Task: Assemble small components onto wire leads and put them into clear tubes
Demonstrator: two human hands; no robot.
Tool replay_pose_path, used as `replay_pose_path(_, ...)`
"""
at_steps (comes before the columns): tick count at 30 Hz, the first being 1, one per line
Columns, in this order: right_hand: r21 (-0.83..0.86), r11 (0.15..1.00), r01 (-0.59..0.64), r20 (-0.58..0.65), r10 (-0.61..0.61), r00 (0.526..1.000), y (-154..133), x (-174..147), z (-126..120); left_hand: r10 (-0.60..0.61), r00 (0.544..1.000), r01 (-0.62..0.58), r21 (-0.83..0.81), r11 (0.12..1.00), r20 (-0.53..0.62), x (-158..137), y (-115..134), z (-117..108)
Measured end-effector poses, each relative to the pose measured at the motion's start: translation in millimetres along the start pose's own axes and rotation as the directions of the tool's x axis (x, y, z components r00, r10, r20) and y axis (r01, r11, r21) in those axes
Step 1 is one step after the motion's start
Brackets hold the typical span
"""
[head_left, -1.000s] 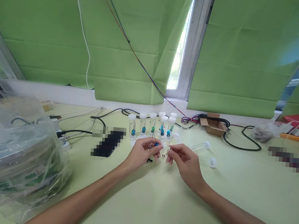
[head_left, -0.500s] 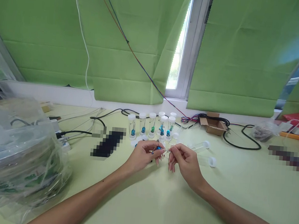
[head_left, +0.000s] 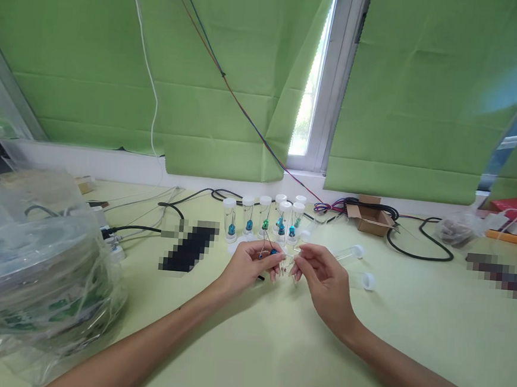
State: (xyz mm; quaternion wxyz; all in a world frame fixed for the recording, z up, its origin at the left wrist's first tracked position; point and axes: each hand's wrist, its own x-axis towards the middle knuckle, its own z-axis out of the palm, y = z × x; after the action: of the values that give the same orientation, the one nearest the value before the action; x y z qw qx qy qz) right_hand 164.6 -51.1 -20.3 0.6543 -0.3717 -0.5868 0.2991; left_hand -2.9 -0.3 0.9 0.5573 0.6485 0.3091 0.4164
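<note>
My left hand (head_left: 249, 268) is closed, pinching a small blue piece (head_left: 273, 252) with thin dark wires that stick up from it. Facing it, my right hand (head_left: 321, 274) has its thumb and forefinger pressed together on a thin wire (head_left: 296, 249); whether this wire joins the blue piece I cannot tell. Tiny parts hang or lie between the fingertips, too small to name. Just behind my hands stand several clear tubes with white caps (head_left: 228, 218), each with a blue or green piece and thin wires inside.
Two clear tubes (head_left: 350, 252) lie to the right of my hands. Farther back are an open cardboard box (head_left: 370, 220) and black cable (head_left: 419, 255). A large plastic-wrapped reel (head_left: 41, 284) fills the left side. A blurred dark object (head_left: 189, 246) lies left of my hands.
The wires on the blue piece now point up more, as my left hand has turned it. My right hand has shifted slightly, its fingers still pinched. The view moved a little.
</note>
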Motion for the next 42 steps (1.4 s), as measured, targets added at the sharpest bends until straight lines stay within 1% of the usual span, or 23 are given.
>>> replay_pose_path(3, -0.01, 1.0, 0.008, 0.018, -0.008, 1.0, 0.9, 0.2, -1.0, -0.009, 1.0, 0.009, -0.004, 1.0, 0.008, 0.1, -0.1, -0.1)
replay_pose_path(9, 0.018, 1.0, -0.025, 0.027, 0.024, 0.999, 2.8, 2.2, -2.0, 0.0, 1.0, 0.0, 0.012, 1.0, 0.009, 0.4, -2.2, -1.3)
replay_pose_path(15, -0.007, 0.994, -0.107, 0.121, 0.107, 0.987, 2.3, 0.5, -1.9, 0.007, 1.0, -0.007, 0.02, 1.0, 0.009, -0.1, -4.7, -1.7)
replay_pose_path(18, -0.032, 0.992, -0.119, 0.139, 0.122, 0.983, 0.9, -1.7, -1.7, 0.007, 1.0, -0.007, 0.008, 1.0, 0.011, 0.0, -5.7, -1.7)
replay_pose_path(25, -0.059, 0.997, -0.055, 0.134, 0.062, 0.989, 1.2, -2.1, -1.3, 0.005, 1.0, -0.005, 0.003, 1.0, 0.027, 0.5, -4.2, -1.9)
replay_pose_path(29, -0.115, 0.991, 0.075, 0.124, -0.061, 0.99, 0.6, -2.7, -3.3, -0.003, 0.999, 0.005, -0.051, 0.999, 0.039, 0.5, -3.9, -2.4)
replay_pose_path(32, -0.152, 0.971, 0.184, 0.151, -0.161, 0.975, -1.0, -3.5, -4.5, -0.009, 0.998, 0.017, -0.128, 0.992, 0.061, 0.2, -5.3, -3.0)
replay_pose_path(34, -0.154, 0.962, 0.226, 0.165, -0.201, 0.966, -2.0, -3.6, -4.7, -0.017, 0.996, 0.031, -0.167, 0.985, 0.087, -0.1, -6.0, -3.0)
replay_pose_path(38, -0.13, 0.964, 0.231, 0.168, -0.208, 0.964, -3.2, -3.0, -4.3, -0.027, 0.992, 0.051, -0.188, 0.981, 0.124, -0.4, -6.5, -2.4)
replay_pose_path(42, -0.133, 0.97, 0.203, 0.147, -0.183, 0.972, -4.5, -2.2, -4.3, -0.029, 0.992, 0.05, -0.17, 0.984, 0.126, 0.3, -7.7, -2.8)
